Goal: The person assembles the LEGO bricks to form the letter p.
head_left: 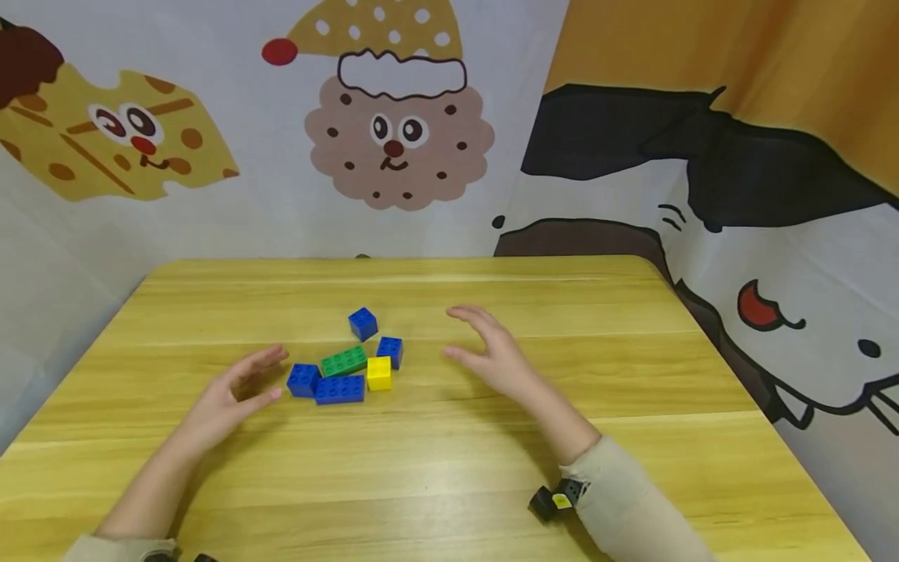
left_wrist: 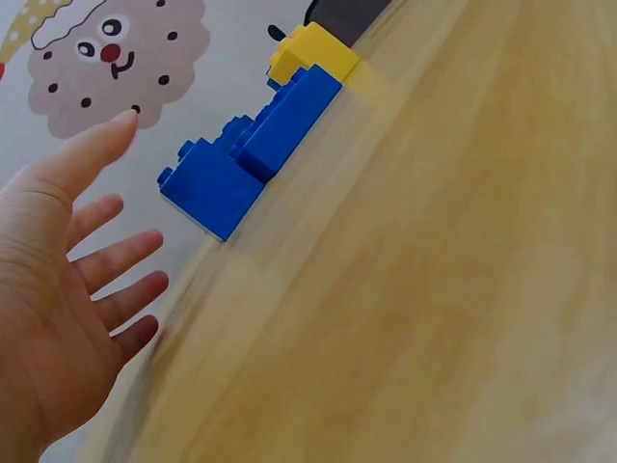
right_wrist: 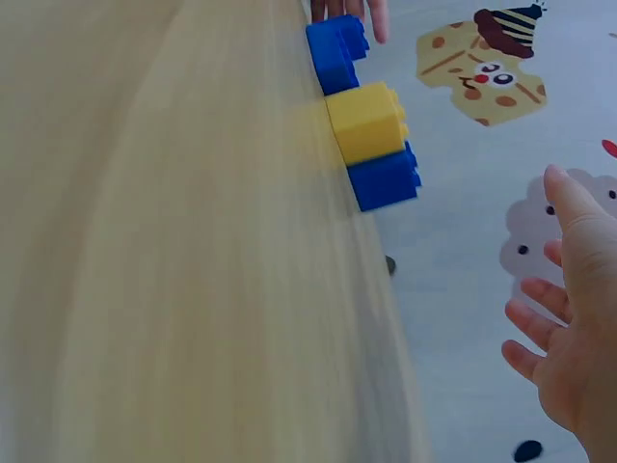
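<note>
Several toy building bricks lie in a loose cluster left of the table's middle. A long blue brick [head_left: 340,389] is at the front, with a square blue brick [head_left: 303,380] at its left end and a yellow brick [head_left: 379,374] at its right. Behind them lie a long green brick [head_left: 344,361] and a second square blue brick [head_left: 389,352]; a third blue brick [head_left: 363,323] sits farthest back. My left hand [head_left: 232,394], fingers extended, is just left of the cluster. To the right, farther from the bricks, my right hand [head_left: 495,355] has thumb and fingers spread. Both hands hold nothing.
The bricks lie on a wood-grain table [head_left: 435,468]. Behind it hangs a white cloth [head_left: 253,226] printed with cartoon figures. A small black device [head_left: 555,499] is strapped at the right sleeve cuff.
</note>
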{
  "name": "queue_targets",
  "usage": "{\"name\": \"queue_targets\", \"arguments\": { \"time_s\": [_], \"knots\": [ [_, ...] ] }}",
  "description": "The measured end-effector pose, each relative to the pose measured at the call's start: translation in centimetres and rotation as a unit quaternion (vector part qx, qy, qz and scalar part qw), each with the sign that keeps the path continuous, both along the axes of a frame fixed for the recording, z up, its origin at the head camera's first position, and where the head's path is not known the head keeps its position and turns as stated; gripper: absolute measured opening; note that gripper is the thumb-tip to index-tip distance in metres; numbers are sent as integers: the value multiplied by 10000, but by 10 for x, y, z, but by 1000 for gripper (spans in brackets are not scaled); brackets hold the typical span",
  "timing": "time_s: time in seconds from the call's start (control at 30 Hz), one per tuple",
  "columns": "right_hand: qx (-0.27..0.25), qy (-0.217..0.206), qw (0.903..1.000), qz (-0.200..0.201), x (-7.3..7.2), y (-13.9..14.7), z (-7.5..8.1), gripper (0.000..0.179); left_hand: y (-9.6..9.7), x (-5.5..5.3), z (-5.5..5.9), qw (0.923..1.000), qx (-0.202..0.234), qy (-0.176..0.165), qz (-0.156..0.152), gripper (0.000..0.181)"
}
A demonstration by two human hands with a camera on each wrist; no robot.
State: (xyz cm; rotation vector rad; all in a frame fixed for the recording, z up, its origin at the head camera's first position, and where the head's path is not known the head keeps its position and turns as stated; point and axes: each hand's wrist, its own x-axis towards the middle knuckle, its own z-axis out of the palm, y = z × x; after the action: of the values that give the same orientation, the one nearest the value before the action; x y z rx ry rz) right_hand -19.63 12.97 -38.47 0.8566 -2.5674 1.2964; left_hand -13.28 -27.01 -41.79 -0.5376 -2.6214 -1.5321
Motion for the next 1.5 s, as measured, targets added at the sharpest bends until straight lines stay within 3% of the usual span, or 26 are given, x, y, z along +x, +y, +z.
{"name": "queue_targets", "arguments": {
  "time_s": [0.17,0.4,0.53,0.77,1.0,1.5],
  "knots": [
    [-178,-400,9988,238,-10,-17,-10,52,0,-2,-5,9999,73,-57,-134,57],
    [-386,-1282,9892,592,-20,-35,-21,53,0,-2,-7,9997,34,-218,-81,53],
    [-472,-1527,9845,717,-23,-45,-25,51,1,-2,-9,9997,-41,-227,9,50],
    [-518,-1647,9820,761,-25,-57,-32,50,2,-3,-13,9993,-199,-259,186,48],
    [-269,-1718,9829,601,-27,-64,-36,50,4,-5,-15,9993,-272,-214,148,56],
    [-326,-1302,9900,435,-26,-71,-43,39,11,-6,-12,9976,-407,-288,475,53]
  ]
}}
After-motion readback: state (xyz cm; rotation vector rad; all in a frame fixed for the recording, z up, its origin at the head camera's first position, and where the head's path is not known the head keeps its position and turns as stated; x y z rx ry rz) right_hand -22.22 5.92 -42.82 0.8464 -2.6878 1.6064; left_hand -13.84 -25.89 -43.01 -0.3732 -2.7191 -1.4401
